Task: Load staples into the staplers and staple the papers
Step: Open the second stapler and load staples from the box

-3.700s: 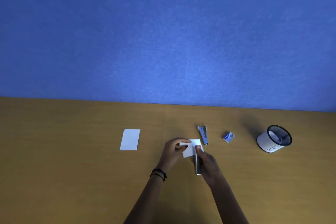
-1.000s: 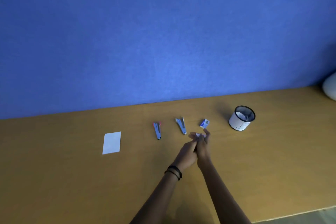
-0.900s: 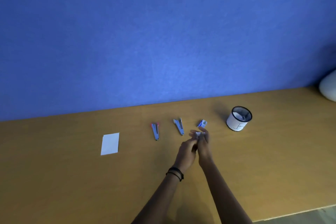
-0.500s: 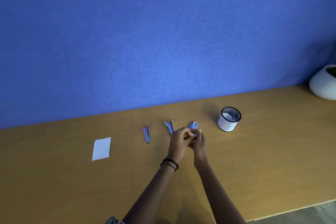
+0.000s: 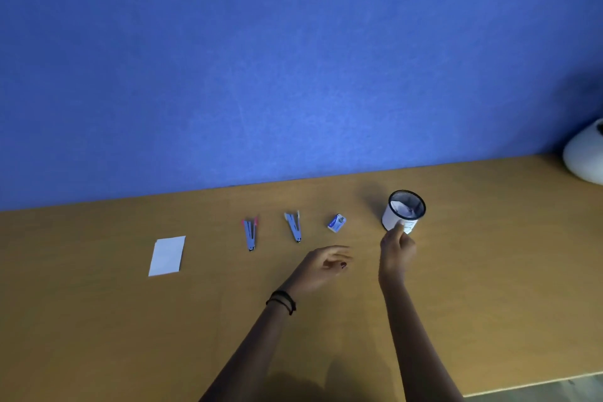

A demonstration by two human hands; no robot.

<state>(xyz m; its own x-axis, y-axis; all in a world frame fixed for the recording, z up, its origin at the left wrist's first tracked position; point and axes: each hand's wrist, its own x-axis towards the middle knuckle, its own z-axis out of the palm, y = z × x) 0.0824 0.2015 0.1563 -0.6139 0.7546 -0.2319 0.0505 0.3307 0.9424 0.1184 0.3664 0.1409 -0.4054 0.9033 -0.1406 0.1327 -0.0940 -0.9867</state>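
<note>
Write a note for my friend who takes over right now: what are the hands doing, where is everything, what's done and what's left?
Left hand: open, empty, hovering above the table.
Right hand: reaching to the white cup, fingertips at its front; whether it holds something small cannot be told.
On the table, left to right: a white paper, the pink-tipped stapler, the second stapler, the staple box, then the cup, with something pale, maybe paper, inside.
Done: cannot tell whether either stapler is loaded.
Left: check both staplers for staples and staple the paper on the left.
</note>
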